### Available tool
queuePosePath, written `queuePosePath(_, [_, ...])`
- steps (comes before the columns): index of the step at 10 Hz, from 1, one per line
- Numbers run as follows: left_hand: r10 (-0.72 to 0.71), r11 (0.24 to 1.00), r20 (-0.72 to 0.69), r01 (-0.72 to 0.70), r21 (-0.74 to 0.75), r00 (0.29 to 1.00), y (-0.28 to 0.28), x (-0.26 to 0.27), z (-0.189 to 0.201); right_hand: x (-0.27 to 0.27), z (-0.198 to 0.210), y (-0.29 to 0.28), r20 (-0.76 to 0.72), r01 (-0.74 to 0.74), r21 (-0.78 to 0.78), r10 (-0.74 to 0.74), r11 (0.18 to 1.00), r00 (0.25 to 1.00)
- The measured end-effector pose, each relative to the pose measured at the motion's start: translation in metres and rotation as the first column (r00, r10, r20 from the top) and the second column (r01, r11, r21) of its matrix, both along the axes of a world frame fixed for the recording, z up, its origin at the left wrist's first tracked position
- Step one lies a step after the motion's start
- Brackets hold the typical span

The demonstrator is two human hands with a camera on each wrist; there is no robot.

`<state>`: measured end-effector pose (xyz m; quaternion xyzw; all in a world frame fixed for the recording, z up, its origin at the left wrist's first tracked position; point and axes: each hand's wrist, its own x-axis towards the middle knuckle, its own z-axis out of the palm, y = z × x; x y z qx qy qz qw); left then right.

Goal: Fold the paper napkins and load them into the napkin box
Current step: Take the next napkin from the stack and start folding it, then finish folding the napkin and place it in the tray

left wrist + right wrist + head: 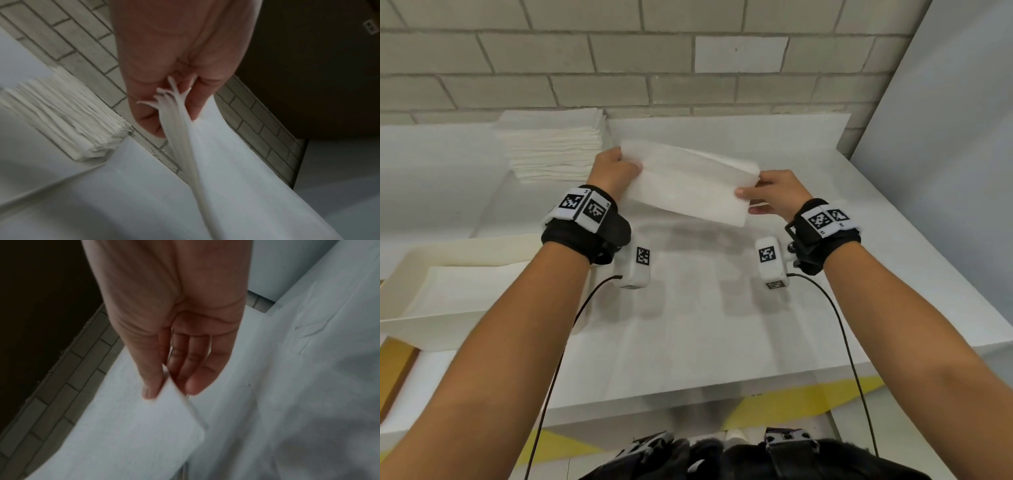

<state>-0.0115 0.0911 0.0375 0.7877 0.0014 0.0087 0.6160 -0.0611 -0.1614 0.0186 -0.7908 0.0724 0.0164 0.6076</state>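
Both hands hold one folded napkin point(690, 181) in the air above the middle of the worktop point(722, 325); the left hand point(614, 171) pinches its left end, where the left wrist view shows several paper layers fanned between thumb and fingers point(197, 100); the right hand point(774, 193) grips the right end, thumb on top and fingers underneath, and the right wrist view shows the thumb pressed on the upper face near a corner; the napkin is a long strip, tilted so its right end sits lower and nearer; nearer, by the worktop's left edge, stands the white napkin box point(410, 322), with flat white paper lying inside it; farther back, at the rear edge left of the held napkin, sits a stack of napkins point(551, 147), its layered side showing; behind it rises a pale brick wall point(619, 61).
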Motion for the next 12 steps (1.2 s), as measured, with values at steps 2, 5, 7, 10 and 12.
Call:
queuePosePath(2, [0.132,0.986,-0.076,-0.123,0.115,0.988,0.018,-0.003,0.005,-0.004,0.005,0.027,0.022,0.010,0.081,-0.012,0.997,1.000])
queuePosePath(5, [0.335,0.777,-0.065,-0.236,0.584,0.940,0.133,-0.047,0.040,0.004,0.044,0.130,0.026,-0.305,0.032,0.304,0.952,0.952])
queuePosePath(7, [0.363,0.523,-0.213,-0.009,0.852,0.907,0.221,-0.061,0.024,-0.002,0.046,0.226,-0.133,-0.465,-0.119,0.450,0.877,0.883])
queuePosePath(10, [0.157,0.308,-0.342,0.283,0.908,0.927,0.251,-0.042,-0.010,-0.017,0.033,0.302,-0.415,-0.537,-0.596,0.344,0.597,0.843])
queuePosePath(12, [0.044,0.228,-0.406,0.386,0.894,0.913,0.253,-0.035,-0.011,-0.020,0.030,0.304,-0.442,-0.499,-0.667,0.245,0.553,0.863])
